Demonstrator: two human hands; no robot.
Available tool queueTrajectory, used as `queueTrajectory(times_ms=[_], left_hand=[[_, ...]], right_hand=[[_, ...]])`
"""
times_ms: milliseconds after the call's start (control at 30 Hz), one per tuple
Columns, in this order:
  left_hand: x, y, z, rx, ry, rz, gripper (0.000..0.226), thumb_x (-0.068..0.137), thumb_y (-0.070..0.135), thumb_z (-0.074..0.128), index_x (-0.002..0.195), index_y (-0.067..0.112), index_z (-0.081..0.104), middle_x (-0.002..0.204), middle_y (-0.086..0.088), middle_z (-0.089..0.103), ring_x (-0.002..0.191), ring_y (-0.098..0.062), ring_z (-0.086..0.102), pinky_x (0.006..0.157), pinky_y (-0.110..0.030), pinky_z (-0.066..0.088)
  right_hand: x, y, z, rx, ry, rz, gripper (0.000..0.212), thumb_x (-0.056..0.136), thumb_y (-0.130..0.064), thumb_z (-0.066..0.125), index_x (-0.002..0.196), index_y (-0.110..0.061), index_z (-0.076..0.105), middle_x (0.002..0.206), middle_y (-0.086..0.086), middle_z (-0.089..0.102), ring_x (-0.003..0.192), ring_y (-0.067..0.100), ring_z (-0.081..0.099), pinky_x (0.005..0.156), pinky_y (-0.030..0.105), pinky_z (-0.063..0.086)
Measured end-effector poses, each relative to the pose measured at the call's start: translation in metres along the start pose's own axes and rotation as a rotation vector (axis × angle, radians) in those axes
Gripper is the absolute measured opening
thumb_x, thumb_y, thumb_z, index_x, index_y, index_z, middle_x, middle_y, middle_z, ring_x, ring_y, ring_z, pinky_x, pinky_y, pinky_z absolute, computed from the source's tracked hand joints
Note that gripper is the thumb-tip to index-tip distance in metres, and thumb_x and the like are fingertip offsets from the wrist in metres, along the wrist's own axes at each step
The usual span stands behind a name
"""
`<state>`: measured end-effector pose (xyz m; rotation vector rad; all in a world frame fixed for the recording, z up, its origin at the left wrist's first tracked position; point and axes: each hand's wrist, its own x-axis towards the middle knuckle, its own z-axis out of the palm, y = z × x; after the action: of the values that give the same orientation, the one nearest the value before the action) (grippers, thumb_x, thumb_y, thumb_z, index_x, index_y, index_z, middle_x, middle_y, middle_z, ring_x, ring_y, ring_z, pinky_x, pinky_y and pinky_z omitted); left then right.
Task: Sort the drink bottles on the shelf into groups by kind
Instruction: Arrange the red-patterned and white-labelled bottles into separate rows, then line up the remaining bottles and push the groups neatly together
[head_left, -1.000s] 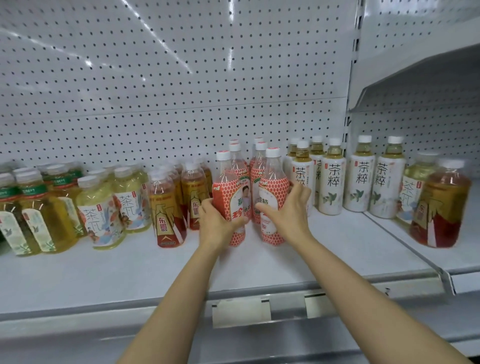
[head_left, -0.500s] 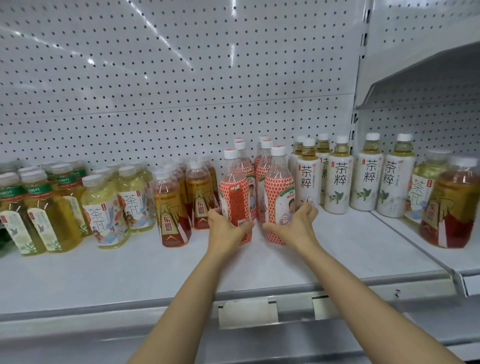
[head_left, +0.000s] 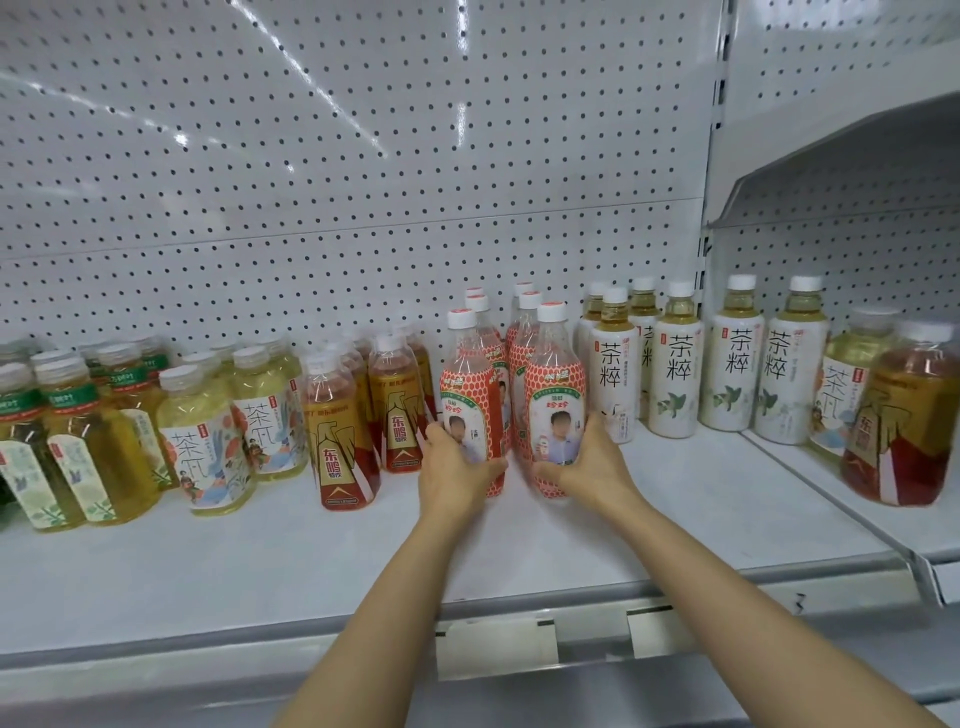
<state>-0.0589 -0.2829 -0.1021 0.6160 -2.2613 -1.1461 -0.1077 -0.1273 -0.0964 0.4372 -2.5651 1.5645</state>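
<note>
1. At the far left of the white shelf (head_left: 260, 561) you have green-capped yellow tea bottles (head_left: 93, 457), upright and packed close.
2. Next come pale tea bottles with illustrated labels (head_left: 205, 441), then amber bottles with gold and red labels (head_left: 340, 441).
3. Your left hand (head_left: 454, 475) wraps the lower body of the front-left red-patterned bottle (head_left: 467, 400), fingers curled around it.
4. Your right hand (head_left: 584, 467) grips the base of the front-right red-patterned bottle (head_left: 553, 400), just beside the first; more of that kind stand behind.
5. White-labelled tea bottles (head_left: 675, 369) line up to the right.
6. On the adjoining shelf section, one pale illustrated bottle (head_left: 844, 389) and one amber bottle (head_left: 906, 421) stand together.
</note>
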Motion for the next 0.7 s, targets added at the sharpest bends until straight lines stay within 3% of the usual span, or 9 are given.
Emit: queueTrajectory(times_ms=[167, 333, 467, 533, 633, 700], left_hand=[[0.0, 0.006, 0.003, 0.045, 0.043, 0.039, 0.073, 0.068, 0.04, 0.089, 0.11, 0.018, 0.033, 0.115, -0.004, 0.055, 0.106, -0.026, 0.06, 0.082, -0.041, 0.054], [0.002, 0.011, 0.008, 0.118, 0.043, 0.058, 0.082, 0.067, 0.045, 0.088, 0.119, 0.011, 0.036, 0.12, -0.009, 0.053, 0.109, -0.03, 0.058, 0.083, -0.042, 0.053], [0.005, 0.012, 0.009, 0.144, -0.009, 0.055, 0.084, 0.069, 0.045, 0.087, 0.124, 0.008, 0.035, 0.125, -0.012, 0.052, 0.113, -0.033, 0.057, 0.09, -0.048, 0.052], [0.003, 0.013, 0.009, 0.158, -0.007, 0.06, 0.091, 0.069, 0.047, 0.086, 0.13, 0.006, 0.034, 0.132, -0.014, 0.047, 0.12, -0.034, 0.052, 0.097, -0.048, 0.049], [-0.013, 0.017, 0.012, 0.233, 0.263, 0.253, 0.104, 0.071, 0.049, 0.084, 0.146, 0.001, 0.028, 0.149, -0.018, 0.034, 0.139, -0.037, 0.033, 0.114, -0.046, 0.033], [-0.028, 0.03, 0.017, 0.218, 0.413, 0.447, 0.095, 0.078, 0.044, 0.08, 0.147, 0.001, 0.032, 0.151, -0.019, 0.035, 0.14, -0.035, 0.031, 0.116, -0.044, 0.026]], right_hand=[[0.005, -0.002, 0.008, 0.031, 0.011, -0.006, 0.07, 0.074, -0.017, 0.082, 0.126, -0.008, 0.036, 0.127, 0.009, 0.057, 0.113, 0.025, 0.059, 0.089, 0.032, 0.048], [0.007, -0.002, 0.011, -0.037, -0.026, -0.045, 0.074, 0.075, -0.026, 0.081, 0.128, -0.006, 0.033, 0.13, 0.009, 0.053, 0.117, 0.025, 0.055, 0.095, 0.037, 0.048], [0.014, 0.021, 0.01, -0.095, -0.082, -0.046, 0.088, 0.055, -0.049, 0.083, 0.125, -0.015, 0.042, 0.121, 0.002, 0.062, 0.108, 0.024, 0.063, 0.088, 0.043, 0.054], [0.008, 0.022, 0.001, -0.178, -0.08, -0.073, 0.086, 0.055, -0.053, 0.082, 0.126, -0.017, 0.047, 0.119, 0.002, 0.065, 0.107, 0.024, 0.064, 0.087, 0.041, 0.054], [-0.013, 0.014, -0.028, -0.381, 0.015, -0.124, 0.073, 0.079, -0.043, 0.074, 0.136, -0.011, 0.042, 0.13, 0.008, 0.057, 0.116, 0.028, 0.056, 0.091, 0.039, 0.049], [-0.021, 0.022, -0.052, -0.517, 0.137, -0.17, 0.062, 0.087, -0.041, 0.066, 0.137, -0.011, 0.043, 0.131, 0.009, 0.056, 0.119, 0.029, 0.053, 0.088, 0.038, 0.047]])
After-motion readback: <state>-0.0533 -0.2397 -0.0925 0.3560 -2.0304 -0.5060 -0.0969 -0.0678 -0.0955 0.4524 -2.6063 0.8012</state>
